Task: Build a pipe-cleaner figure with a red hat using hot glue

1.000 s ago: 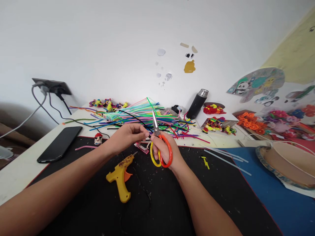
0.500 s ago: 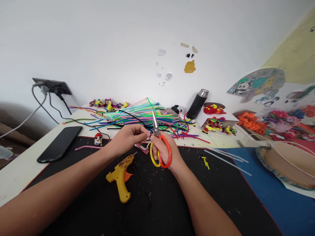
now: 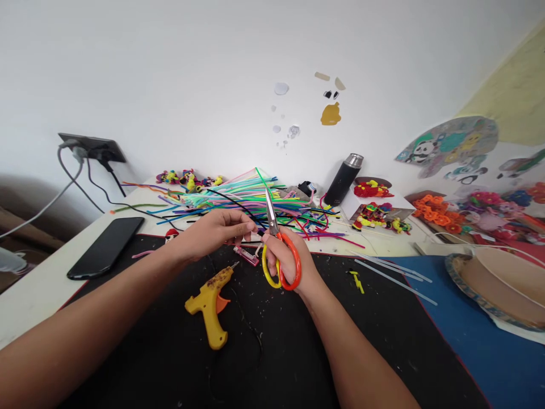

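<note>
1. Drawn slightly up and away from the right hand [image 3: 284,254], the left hand [image 3: 225,230] now leaves a narrow gap between the two, where a small pale piece [image 3: 258,233] shows. In the head view, the left forearm also hides more of the red-capped figure [image 3: 171,233], and the whole scene has shifted slightly.
2. Left thumb and forefinger pinch what seems to be that pale piece, just left of the right thumb; whether the right fingertips grip it too, I cannot tell.
3. Right fingers curl round the scissors [image 3: 273,228], blades together and pointing up and away, probably so the tool stays ready while the thumb is usable.
4. Below the left hand, between the forearms, lies the yellow glue gun [image 3: 210,307], nozzle toward the hands, likely for a short reach.
5. Beyond both hands, pipe cleaners [image 3: 238,199] are heaped off the black mat [image 3: 281,352], presumably as stock kept out of the working spot.
</note>
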A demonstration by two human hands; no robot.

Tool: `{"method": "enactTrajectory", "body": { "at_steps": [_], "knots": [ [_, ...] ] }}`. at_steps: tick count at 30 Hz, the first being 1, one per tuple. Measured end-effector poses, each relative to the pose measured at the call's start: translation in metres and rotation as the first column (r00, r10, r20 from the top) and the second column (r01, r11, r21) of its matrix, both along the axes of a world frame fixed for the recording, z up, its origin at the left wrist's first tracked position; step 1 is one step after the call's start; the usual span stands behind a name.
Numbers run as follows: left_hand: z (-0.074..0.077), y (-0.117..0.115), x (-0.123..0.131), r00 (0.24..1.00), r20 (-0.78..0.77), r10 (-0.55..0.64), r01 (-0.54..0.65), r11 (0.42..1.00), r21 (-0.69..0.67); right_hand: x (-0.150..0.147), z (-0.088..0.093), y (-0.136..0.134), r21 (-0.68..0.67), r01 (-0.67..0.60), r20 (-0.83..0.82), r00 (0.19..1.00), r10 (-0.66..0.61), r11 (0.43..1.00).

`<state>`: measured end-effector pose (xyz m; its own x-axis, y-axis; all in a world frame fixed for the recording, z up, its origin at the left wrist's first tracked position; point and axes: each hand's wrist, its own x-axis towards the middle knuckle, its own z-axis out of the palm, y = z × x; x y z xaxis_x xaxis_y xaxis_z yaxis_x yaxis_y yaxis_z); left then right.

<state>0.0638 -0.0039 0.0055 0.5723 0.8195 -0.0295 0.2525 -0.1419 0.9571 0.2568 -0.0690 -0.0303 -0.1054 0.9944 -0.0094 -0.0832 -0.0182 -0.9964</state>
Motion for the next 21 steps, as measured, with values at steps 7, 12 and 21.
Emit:
{"method": "enactTrajectory", "body": {
  "at_steps": [7, 12, 21],
  "knots": [
    [-0.003, 0.001, 0.001, 0.997, -0.013, -0.071, 0.07, 0.997, -0.008, -0.001, 0.002, -0.001, -0.004, -0.015, -0.002, 1.0, 0.015, 1.0],
    [-0.008, -0.001, 0.003, 0.992, 0.094, -0.084, 0.098, 0.983, -0.153, -0.001, 0.0, -0.001, -0.026, -0.028, -0.007, 1.0, 0.028, 0.999],
    [-0.017, 0.0, 0.003, 0.98, 0.192, -0.05, 0.113, 0.936, -0.333, -0.002, 0.0, -0.001, 0.002, -0.053, -0.005, 0.999, 0.053, 0.999]
  ]
}}
